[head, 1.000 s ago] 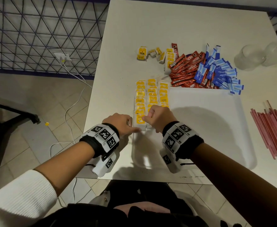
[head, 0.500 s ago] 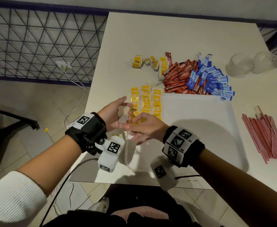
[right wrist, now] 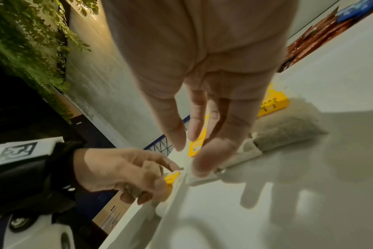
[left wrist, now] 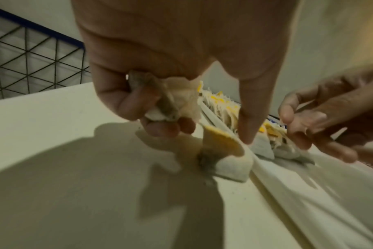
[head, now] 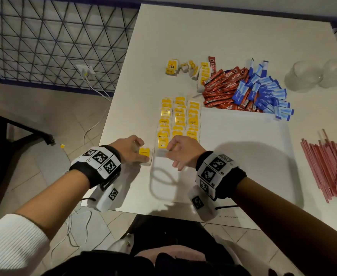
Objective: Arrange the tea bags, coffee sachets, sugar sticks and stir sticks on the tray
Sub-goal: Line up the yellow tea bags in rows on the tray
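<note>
Left grip [head: 132, 149] holds a bag [left wrist: 172, 99]; a second bag [head: 144, 152] lies just left of the tray [head: 243, 148] rim. Right grip [head: 180, 151] pinches the row-end bag [head: 162, 143] inside.

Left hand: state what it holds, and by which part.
The left hand grips a bunched tea bag by its pouch, curled into the palm; a second tea bag lies below on the table.
</note>
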`<action>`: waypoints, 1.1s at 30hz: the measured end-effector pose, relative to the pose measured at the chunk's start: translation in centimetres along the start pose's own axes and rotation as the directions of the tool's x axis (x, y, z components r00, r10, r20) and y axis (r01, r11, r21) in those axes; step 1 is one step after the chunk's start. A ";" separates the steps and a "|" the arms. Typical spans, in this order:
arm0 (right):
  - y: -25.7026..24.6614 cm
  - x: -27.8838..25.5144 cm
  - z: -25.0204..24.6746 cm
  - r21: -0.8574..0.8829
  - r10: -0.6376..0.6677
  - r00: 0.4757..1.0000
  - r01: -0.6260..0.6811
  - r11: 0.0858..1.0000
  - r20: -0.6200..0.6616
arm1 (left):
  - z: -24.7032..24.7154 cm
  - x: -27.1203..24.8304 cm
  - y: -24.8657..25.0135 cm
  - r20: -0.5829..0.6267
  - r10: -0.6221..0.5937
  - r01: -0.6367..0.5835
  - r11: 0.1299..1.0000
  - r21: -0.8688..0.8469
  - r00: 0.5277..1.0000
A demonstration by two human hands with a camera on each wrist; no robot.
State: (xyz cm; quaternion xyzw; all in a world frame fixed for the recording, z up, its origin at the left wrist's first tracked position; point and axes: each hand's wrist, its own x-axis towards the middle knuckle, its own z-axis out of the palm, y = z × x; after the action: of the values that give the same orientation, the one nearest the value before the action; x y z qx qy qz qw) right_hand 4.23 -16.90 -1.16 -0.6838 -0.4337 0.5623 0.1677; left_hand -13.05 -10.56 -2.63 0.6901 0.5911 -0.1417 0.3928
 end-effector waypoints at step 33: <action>3.3 -2.2 -1.1 0.088 -0.142 0.985 0.150 0.985 -0.095 | 2.6 -1.2 3.5 0.050 0.244 -0.192 0.860 -0.474 0.968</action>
State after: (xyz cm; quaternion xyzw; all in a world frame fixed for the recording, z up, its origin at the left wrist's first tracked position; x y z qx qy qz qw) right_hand 6.64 -20.23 -1.82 -0.6655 -0.4477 0.5377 0.2598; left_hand -9.45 -13.21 -2.26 0.6294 0.5036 0.0123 0.5917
